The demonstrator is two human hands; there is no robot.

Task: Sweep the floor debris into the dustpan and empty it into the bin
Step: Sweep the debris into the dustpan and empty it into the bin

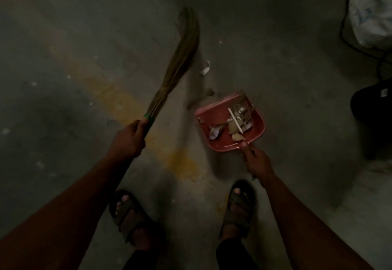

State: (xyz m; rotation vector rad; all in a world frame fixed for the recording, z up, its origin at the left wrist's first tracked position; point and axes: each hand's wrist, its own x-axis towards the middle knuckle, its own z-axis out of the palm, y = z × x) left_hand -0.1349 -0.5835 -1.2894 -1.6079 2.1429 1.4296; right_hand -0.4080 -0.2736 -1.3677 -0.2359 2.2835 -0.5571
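My left hand (pixel 128 140) grips the green-banded end of a straw broom (pixel 178 57), whose bristles reach up and forward over the dim concrete floor. A red dustpan (pixel 214 117) is held by its handle in my right hand (pixel 257 161). It holds paper scraps, a white stick and other litter (pixel 235 123). On the floor beyond the pan's front lip lie a curled white paper scrap (pixel 205 69) and a small clump of dirt (pixel 210 92), just right of the bristles.
My two sandalled feet (pixel 129 216) (pixel 239 208) stand near the bottom. A white plastic bag (pixel 373 9) and a black cable (pixel 343 28) are at the top right. A dark round object (pixel 373 102) sits at the right edge. A yellowish stain (pixel 118 100) crosses the floor.
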